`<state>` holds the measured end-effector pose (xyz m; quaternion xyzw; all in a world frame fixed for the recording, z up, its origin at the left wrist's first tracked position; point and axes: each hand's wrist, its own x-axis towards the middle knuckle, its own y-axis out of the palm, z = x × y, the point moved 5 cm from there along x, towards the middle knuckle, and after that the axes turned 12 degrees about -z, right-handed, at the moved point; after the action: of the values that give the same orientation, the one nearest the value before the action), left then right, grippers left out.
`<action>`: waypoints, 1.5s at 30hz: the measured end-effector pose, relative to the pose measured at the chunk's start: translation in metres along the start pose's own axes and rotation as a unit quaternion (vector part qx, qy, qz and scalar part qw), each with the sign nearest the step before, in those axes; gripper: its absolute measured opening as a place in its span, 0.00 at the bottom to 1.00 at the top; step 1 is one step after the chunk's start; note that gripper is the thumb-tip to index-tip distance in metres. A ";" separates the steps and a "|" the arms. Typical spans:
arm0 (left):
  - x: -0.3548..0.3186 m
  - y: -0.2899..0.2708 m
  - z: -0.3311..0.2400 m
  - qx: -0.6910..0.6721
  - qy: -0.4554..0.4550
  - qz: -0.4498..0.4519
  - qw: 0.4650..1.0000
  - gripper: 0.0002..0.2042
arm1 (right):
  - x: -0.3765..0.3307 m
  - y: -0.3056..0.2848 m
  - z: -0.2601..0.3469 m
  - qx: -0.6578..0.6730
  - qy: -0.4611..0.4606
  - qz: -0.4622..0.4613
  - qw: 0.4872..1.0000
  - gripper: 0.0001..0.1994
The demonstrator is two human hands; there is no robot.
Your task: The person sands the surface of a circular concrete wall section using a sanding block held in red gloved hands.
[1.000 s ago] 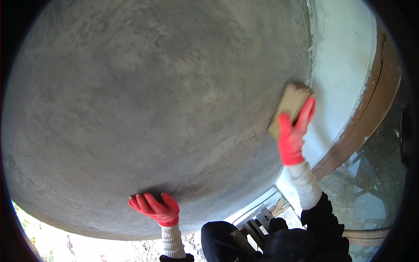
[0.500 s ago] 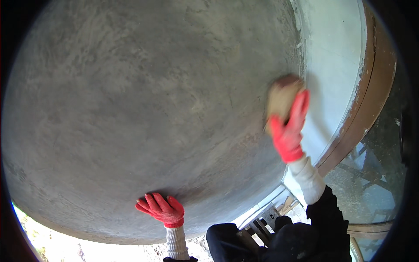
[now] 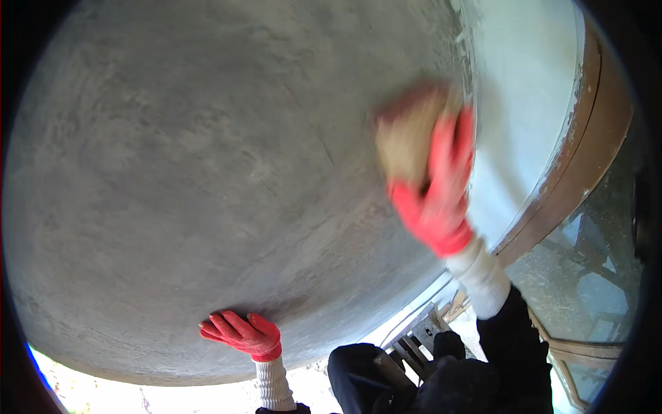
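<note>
Your right hand, at 1 o'clock, grips a blurred tan sponge float against the grey plastered wall. Your left hand, at 7 o'clock: spread flat on the plaster, holding nothing.

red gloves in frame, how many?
2. Left hand flat on the grey plaster wall, low centre. Right hand upper right, blurred, pressing a tan sponge to the wall.

Tan rectangular sponge, blurred, pressed flat against grey plastered wall near its edge with the white strip, clasped by red-gloved right hand.
</note>
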<state>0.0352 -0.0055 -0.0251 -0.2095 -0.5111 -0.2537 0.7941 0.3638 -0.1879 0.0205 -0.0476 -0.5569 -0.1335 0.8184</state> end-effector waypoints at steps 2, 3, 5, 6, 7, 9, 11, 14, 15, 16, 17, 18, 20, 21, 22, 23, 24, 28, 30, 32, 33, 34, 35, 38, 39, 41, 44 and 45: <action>0.001 -0.002 0.000 0.017 -0.004 -0.018 1.000 0.25 | 0.068 0.001 -0.014 0.054 0.034 -0.053 0.997 0.40; 0.004 0.000 -0.008 0.002 -0.006 -0.016 1.000 0.25 | 0.094 -0.008 -0.021 0.080 0.011 -0.070 0.994 0.38; 0.003 0.000 -0.003 0.026 -0.013 -0.017 0.999 0.25 | 0.089 -0.005 -0.030 0.077 0.023 -0.071 0.994 0.40; 0.003 -0.001 -0.001 0.026 -0.013 -0.015 0.999 0.25 | 0.065 -0.003 -0.034 0.040 0.024 -0.066 0.997 0.41; 0.001 -0.003 0.002 0.034 -0.007 -0.014 0.999 0.24 | 0.022 0.001 -0.038 0.007 0.025 -0.061 0.998 0.43; 0.001 -0.004 0.003 0.036 -0.005 -0.017 0.999 0.24 | -0.079 -0.006 -0.057 -0.029 0.049 -0.002 0.998 0.46; 0.004 0.001 -0.009 0.008 -0.003 -0.028 1.000 0.24 | -0.188 -0.025 -0.087 -0.015 0.070 0.037 0.997 0.51; 0.000 0.001 -0.008 -0.003 -0.017 -0.002 1.000 0.26 | -0.175 -0.024 -0.089 0.008 0.062 0.043 0.997 0.52; -0.001 0.001 -0.005 -0.004 -0.012 0.002 1.000 0.26 | -0.144 -0.023 -0.080 0.003 0.034 0.030 0.999 0.51; -0.003 -0.001 -0.002 0.004 -0.011 -0.003 1.000 0.26 | -0.093 -0.015 -0.068 0.009 0.041 0.001 0.999 0.49; -0.004 -0.002 0.001 0.013 -0.011 -0.007 1.000 0.26 | -0.039 -0.007 -0.052 0.002 0.051 -0.004 0.999 0.47; -0.003 -0.001 0.000 0.010 -0.010 -0.002 1.000 0.26 | 0.014 -0.004 -0.041 0.011 0.024 -0.022 0.999 0.47; 0.000 -0.001 -0.001 0.015 -0.014 -0.010 1.000 0.26 | 0.068 0.001 -0.045 0.018 -0.002 -0.037 0.999 0.46; 0.002 0.001 -0.003 0.008 -0.016 -0.010 1.000 0.26 | 0.083 -0.002 -0.048 0.017 -0.044 -0.059 0.997 0.45; 0.002 0.002 -0.004 0.008 -0.014 -0.011 1.000 0.26 | 0.088 -0.005 -0.046 0.021 -0.086 -0.081 0.993 0.44; 0.001 0.000 0.000 0.017 -0.013 -0.011 1.000 0.26 | 0.069 -0.005 -0.039 0.033 -0.030 -0.084 0.995 0.44; -0.001 -0.002 0.004 0.025 -0.014 -0.010 1.000 0.26 | 0.028 0.002 -0.051 0.008 0.026 -0.070 0.997 0.44; 0.005 0.002 -0.008 -0.009 -0.014 -0.016 1.000 0.26 | -0.185 -0.029 -0.106 -0.010 0.078 0.036 0.996 0.51; 0.002 -0.001 -0.008 -0.001 -0.015 -0.022 1.000 0.25 | -0.200 -0.034 -0.107 -0.026 0.058 0.083 0.994 0.51; 0.003 -0.002 -0.007 -0.002 -0.006 -0.017 1.000 0.25 | -0.144 -0.033 -0.085 -0.015 0.043 0.048 0.998 0.51; 0.002 -0.001 -0.009 -0.007 -0.004 -0.020 1.000 0.25 | -0.086 -0.020 -0.078 0.000 0.040 0.010 0.999 0.50; -0.001 -0.002 -0.006 0.004 -0.008 -0.013 1.000 0.25 | -0.025 -0.010 -0.058 0.015 -0.001 -0.028 0.999 0.47; -0.004 -0.003 -0.002 0.014 -0.012 -0.004 1.000 0.25 | 0.031 -0.003 -0.040 0.016 -0.027 -0.040 0.999 0.46; 0.002 -0.002 -0.004 0.003 -0.027 -0.014 1.000 0.26 | 0.147 -0.005 -0.005 -0.105 -0.257 -0.118 0.953 0.36; 0.003 0.000 -0.006 -0.004 -0.027 -0.010 1.000 0.26 | 0.145 -0.004 -0.006 -0.110 -0.257 -0.113 0.954 0.36; 0.003 0.002 -0.004 -0.006 -0.021 -0.014 1.000 0.26 | 0.139 -0.006 -0.024 0.026 -0.091 -0.199 0.976 0.38; -0.001 -0.001 0.003 0.004 -0.027 -0.009 1.000 0.26 | 0.027 0.003 -0.047 -0.011 0.006 -0.038 0.999 0.47; -0.002 -0.003 0.005 0.007 -0.029 -0.012 0.999 0.26 | -0.038 0.000 -0.065 -0.033 0.010 -0.015 0.999 0.49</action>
<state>0.0294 -0.0042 -0.0245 -0.2046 -0.5382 -0.2534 0.7773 0.4090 -0.1965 -0.0392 -0.0649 -0.5447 -0.1644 0.8198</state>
